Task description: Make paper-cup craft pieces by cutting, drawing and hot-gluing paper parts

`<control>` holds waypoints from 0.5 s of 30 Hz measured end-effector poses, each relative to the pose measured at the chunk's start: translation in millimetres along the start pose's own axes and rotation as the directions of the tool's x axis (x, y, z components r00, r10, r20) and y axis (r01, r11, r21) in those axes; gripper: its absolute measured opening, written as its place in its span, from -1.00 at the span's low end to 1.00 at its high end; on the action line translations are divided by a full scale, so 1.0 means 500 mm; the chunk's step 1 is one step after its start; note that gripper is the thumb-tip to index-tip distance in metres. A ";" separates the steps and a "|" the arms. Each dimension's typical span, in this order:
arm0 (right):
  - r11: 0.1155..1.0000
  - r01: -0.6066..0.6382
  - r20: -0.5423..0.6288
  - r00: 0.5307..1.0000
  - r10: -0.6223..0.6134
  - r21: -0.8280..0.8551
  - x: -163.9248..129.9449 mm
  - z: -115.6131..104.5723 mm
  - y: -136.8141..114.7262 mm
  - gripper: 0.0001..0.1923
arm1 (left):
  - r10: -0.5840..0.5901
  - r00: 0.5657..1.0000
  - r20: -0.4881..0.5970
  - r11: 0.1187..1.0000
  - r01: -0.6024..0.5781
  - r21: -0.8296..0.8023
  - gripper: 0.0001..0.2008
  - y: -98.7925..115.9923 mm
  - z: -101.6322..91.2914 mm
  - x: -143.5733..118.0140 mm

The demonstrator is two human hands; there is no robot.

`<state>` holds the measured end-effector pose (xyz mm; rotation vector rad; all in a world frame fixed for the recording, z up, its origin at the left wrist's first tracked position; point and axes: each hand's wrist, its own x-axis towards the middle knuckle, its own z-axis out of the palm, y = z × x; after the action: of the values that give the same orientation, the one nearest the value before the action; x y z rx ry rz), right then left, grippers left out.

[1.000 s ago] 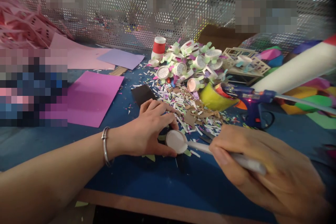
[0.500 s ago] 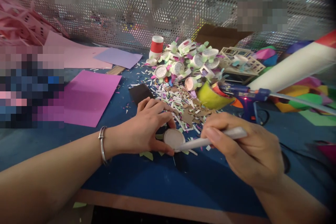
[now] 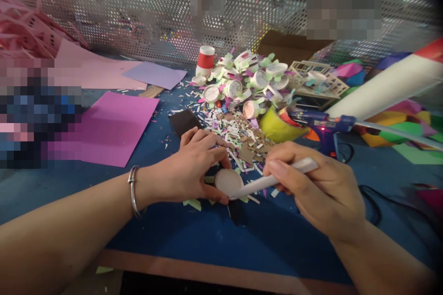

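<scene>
My left hand (image 3: 197, 166) is curled around a small round white piece (image 3: 229, 183), thumb at its near edge and fingers at its far side. The piece lies face up on a black strip (image 3: 236, 214), with pale green paper tabs around it. My right hand (image 3: 314, 189) pinches a white pen-like tool (image 3: 258, 185), whose tip meets the near right rim of the round piece. What kind of tip it has cannot be made out. Beyond the left fingers lies a black flat piece (image 3: 185, 122).
Paper scraps (image 3: 238, 131) spread behind my hands, below a heap of white round pieces (image 3: 242, 78). A blue glue gun (image 3: 323, 126) with a lit red light rests beside a yellow cup (image 3: 280, 126). Magenta paper (image 3: 117, 129) lies left; a white tube (image 3: 387, 85) slants in at right.
My right hand has shifted slightly left, and the white tool stands a little steeper with its tip still at the rim. The left hand keeps its hold on the round piece.
</scene>
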<state>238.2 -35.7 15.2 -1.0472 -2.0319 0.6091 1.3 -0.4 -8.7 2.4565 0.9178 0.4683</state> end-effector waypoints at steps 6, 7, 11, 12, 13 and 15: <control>0.992 -0.002 -0.006 1.000 0.001 -0.125 0.009 -0.018 0.002 -0.75 | -0.017 1.000 0.016 1.000 0.017 0.007 -0.48 0.002 0.000 -0.001; 0.989 0.006 -0.010 1.000 -0.007 -0.147 0.011 -0.020 0.002 -0.75 | -0.020 1.000 0.015 1.000 0.020 0.007 -0.48 0.002 0.000 -0.002; 0.974 0.049 -0.031 0.998 -0.057 -0.222 0.016 -0.022 0.004 -0.77 | -0.017 1.000 0.008 1.000 0.018 -0.003 -0.50 0.002 -0.001 -0.002; 0.969 0.066 -0.035 0.996 -0.076 -0.240 0.016 -0.021 0.003 -0.78 | -0.016 1.000 0.008 1.000 0.016 -0.006 -0.50 0.002 -0.001 -0.002; 0.963 0.083 -0.039 0.995 -0.096 -0.258 0.016 -0.020 0.001 -0.79 | -0.015 1.000 0.007 1.000 0.015 -0.008 -0.50 0.002 -0.001 -0.002; 0.949 0.120 -0.045 0.989 -0.139 -0.293 0.017 -0.016 -0.003 -0.80 | -0.015 1.000 0.009 1.000 0.015 -0.009 -0.50 0.003 -0.002 -0.001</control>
<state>240.7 -29.1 24.5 -1.0727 -2.1548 0.2085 1.1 -1.4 -7.3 2.4405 0.9276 0.4546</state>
